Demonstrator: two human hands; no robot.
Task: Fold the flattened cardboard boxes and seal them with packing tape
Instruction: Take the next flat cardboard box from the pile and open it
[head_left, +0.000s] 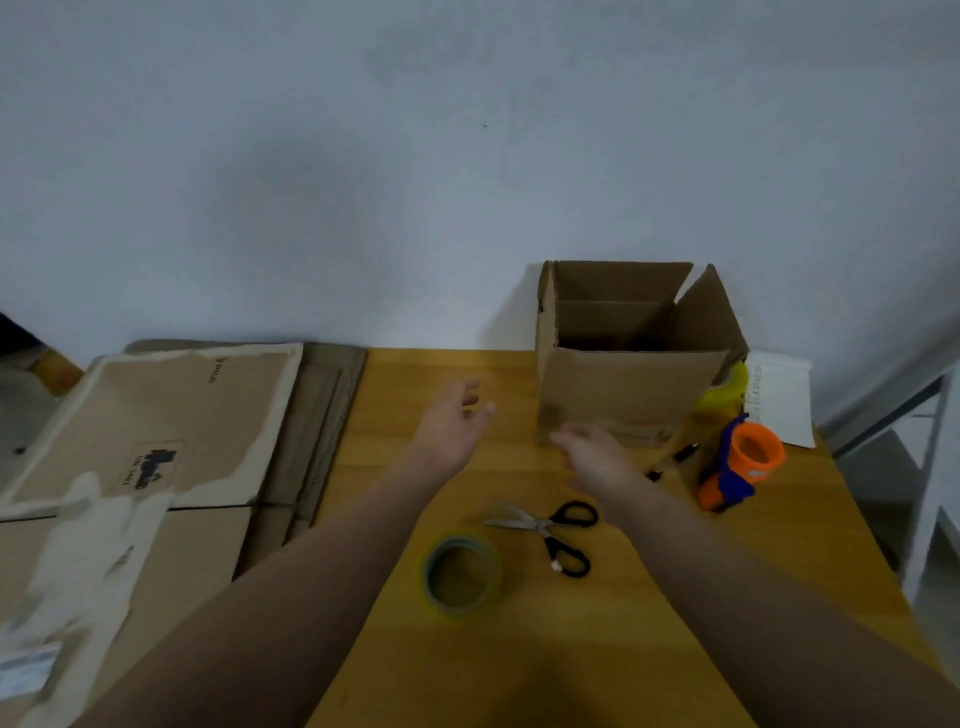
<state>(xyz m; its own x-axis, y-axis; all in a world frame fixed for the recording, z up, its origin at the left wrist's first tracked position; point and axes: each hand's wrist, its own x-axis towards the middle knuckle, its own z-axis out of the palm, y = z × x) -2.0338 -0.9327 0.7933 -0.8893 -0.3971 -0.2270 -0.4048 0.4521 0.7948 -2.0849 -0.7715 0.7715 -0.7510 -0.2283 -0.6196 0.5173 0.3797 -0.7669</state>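
An upright cardboard box (623, 384) with its top flaps open stands at the back of the wooden table (519, 649), against the wall. My left hand (454, 421) hovers left of the box, fingers loosely spread, holding nothing. My right hand (597, 454) is in front of the box's lower edge, fingers relaxed and empty; it is blurred. A roll of clear packing tape (462, 571) lies flat on the table near me. Flattened cardboard boxes (156, 441) are stacked to the left of the table.
Black-handled scissors (556, 530) lie open between the tape roll and my right arm. An orange and blue tape dispenser (737, 462) and a yellow tape roll (727, 389) sit right of the box. A white paper (779, 400) lies at the back right corner.
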